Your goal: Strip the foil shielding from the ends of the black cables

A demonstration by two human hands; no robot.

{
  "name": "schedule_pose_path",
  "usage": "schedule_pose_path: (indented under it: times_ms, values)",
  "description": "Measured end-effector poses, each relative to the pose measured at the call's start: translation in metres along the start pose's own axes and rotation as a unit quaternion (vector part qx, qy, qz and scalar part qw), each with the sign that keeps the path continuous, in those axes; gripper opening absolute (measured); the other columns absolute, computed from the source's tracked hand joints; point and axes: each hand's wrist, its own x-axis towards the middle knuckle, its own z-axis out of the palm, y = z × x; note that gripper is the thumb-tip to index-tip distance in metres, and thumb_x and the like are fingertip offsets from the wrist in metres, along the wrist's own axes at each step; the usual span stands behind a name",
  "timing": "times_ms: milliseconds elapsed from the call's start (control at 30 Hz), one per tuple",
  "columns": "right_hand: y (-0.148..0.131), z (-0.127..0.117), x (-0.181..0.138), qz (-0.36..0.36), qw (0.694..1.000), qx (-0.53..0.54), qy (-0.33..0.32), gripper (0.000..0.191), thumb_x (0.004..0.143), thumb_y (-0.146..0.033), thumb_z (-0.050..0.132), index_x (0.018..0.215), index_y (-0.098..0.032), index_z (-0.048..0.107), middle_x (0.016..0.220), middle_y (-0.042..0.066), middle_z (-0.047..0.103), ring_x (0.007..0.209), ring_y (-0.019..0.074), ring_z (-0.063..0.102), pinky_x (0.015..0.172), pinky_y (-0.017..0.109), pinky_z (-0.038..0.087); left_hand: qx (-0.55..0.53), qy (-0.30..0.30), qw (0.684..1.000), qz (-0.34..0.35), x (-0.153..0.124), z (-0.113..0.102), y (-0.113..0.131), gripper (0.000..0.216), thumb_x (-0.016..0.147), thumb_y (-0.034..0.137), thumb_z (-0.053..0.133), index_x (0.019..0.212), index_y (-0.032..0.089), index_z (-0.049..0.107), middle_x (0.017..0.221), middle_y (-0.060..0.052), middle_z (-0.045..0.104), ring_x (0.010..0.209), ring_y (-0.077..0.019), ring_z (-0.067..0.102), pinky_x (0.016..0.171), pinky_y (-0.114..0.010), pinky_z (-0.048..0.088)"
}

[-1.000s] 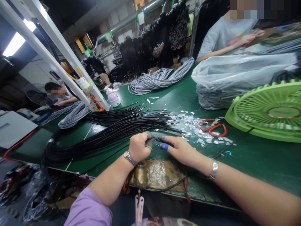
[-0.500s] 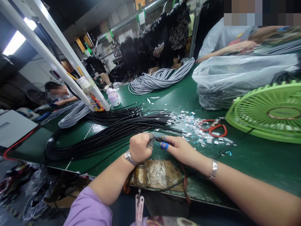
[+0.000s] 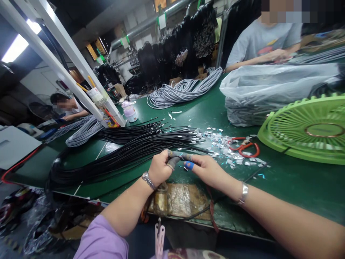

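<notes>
My left hand (image 3: 159,168) is closed, its covered thumb and forefinger pinching the end of a thin black cable that comes in from the left. Against those fingertips, my right hand (image 3: 207,168) pinches at the same tip, with a blue wrap (image 3: 189,165) on one finger. A small pale-blue bit shows between the two hands; the fingers hide most of it. Just behind lies a thick bundle of black cables (image 3: 129,154), with pale stripped ends pointing right. White and blue scraps (image 3: 225,147) are strewn beyond my right hand, beside red-handled scissors (image 3: 249,149).
A green fan (image 3: 285,133) stands at the right, before a plastic bag of cables (image 3: 250,97). Coiled grey cables (image 3: 183,90) lie at the back. A white post (image 3: 78,61) rises at the left, near a lilac bottle (image 3: 129,110). Co-workers sit across the table and far left.
My left hand has turned slightly and its thumb shows straighter along the forefinger. My right hand stays nearly in place. The co-worker at the right has drawn their arms in and leaned left.
</notes>
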Motion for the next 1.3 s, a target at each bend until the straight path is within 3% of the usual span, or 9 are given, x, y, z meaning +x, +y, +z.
schedule_pose_path:
  times_ms: [133,300,500,667,800,1000,1133,1300]
  values:
    - [0.0015,0.0010,-0.0002,-0.003,1.000,-0.018,0.002,0.029,0.081,-0.027,0.048,0.092,-0.022,0.075,0.082,0.001,0.075,0.074,0.0221,0.066,0.070,0.034,0.053,-0.129,-0.044,0.984,-0.115,0.0037,0.0002,0.0032,0.029,0.075,0.044,0.063,0.076,0.016,0.054,0.053,0.004,0.057,0.039,-0.0065,0.050,0.038,-0.017,0.036]
    - [0.0000,0.0008,-0.0008,-0.012,1.000,-0.018,0.007,0.027,0.081,-0.027,0.048,0.089,-0.022,0.074,0.082,0.001,0.075,0.074,0.0210,0.066,0.069,0.033,0.053,-0.194,-0.062,0.964,-0.171,0.0078,-0.0020,0.0080,0.045,0.066,0.057,0.067,0.072,0.016,0.049,0.050,0.005,0.054,0.034,-0.0051,0.045,0.036,-0.016,0.030]
    - [0.0044,-0.0045,0.0008,-0.001,1.000,-0.010,0.030,0.023,0.081,-0.032,0.053,0.091,-0.018,0.069,0.079,0.004,0.071,0.072,0.0204,0.065,0.065,0.031,0.052,-0.232,-0.080,0.953,-0.176,0.0092,-0.0043,0.0082,0.053,0.061,0.065,0.066,0.070,0.017,0.047,0.049,0.006,0.052,0.033,-0.0034,0.040,0.034,-0.016,0.026]
    - [0.0075,-0.0060,0.0013,-0.075,0.988,-0.082,0.106,0.021,0.081,-0.028,0.054,0.097,-0.019,0.065,0.083,0.006,0.067,0.074,0.0199,0.061,0.068,0.033,0.051,-0.246,-0.114,0.945,-0.185,0.0094,-0.0058,0.0079,0.055,0.059,0.067,0.066,0.070,0.017,0.046,0.048,0.007,0.051,0.033,-0.0031,0.039,0.034,-0.016,0.025]
    - [0.0062,-0.0051,-0.0001,-0.117,0.976,-0.157,0.094,0.013,0.082,-0.021,0.050,0.085,-0.022,0.063,0.075,0.005,0.062,0.071,0.0189,0.057,0.063,0.029,0.047,-0.244,-0.135,0.943,-0.184,0.0086,-0.0062,0.0080,0.055,0.058,0.067,0.067,0.071,0.017,0.048,0.048,0.007,0.051,0.033,-0.0031,0.038,0.034,-0.016,0.026]
    - [0.0065,0.0000,-0.0034,-0.148,0.964,-0.215,0.055,0.017,0.070,-0.007,0.047,0.073,-0.021,0.056,0.072,0.003,0.057,0.065,0.0162,0.053,0.057,0.025,0.041,-0.254,-0.147,0.938,-0.186,0.0071,-0.0050,0.0066,0.055,0.058,0.066,0.068,0.072,0.016,0.049,0.048,0.007,0.052,0.032,-0.0037,0.040,0.033,-0.016,0.027]
    - [0.0046,-0.0003,-0.0052,-0.178,0.956,-0.225,0.056,0.015,0.069,-0.008,0.046,0.069,-0.022,0.050,0.070,0.003,0.055,0.062,0.0156,0.050,0.055,0.025,0.039,-0.268,-0.136,0.936,-0.183,0.0071,-0.0047,0.0066,0.055,0.057,0.065,0.070,0.071,0.016,0.049,0.049,0.006,0.053,0.032,-0.0043,0.042,0.032,-0.016,0.028]
    - [0.0025,-0.0028,-0.0032,-0.172,0.964,-0.181,0.085,0.011,0.079,-0.017,0.046,0.070,-0.023,0.047,0.063,0.001,0.052,0.056,0.0149,0.046,0.052,0.026,0.037,-0.284,-0.138,0.930,-0.190,0.0091,-0.0066,0.0052,0.053,0.056,0.061,0.073,0.068,0.015,0.048,0.049,0.005,0.054,0.031,-0.0039,0.042,0.032,-0.015,0.026]
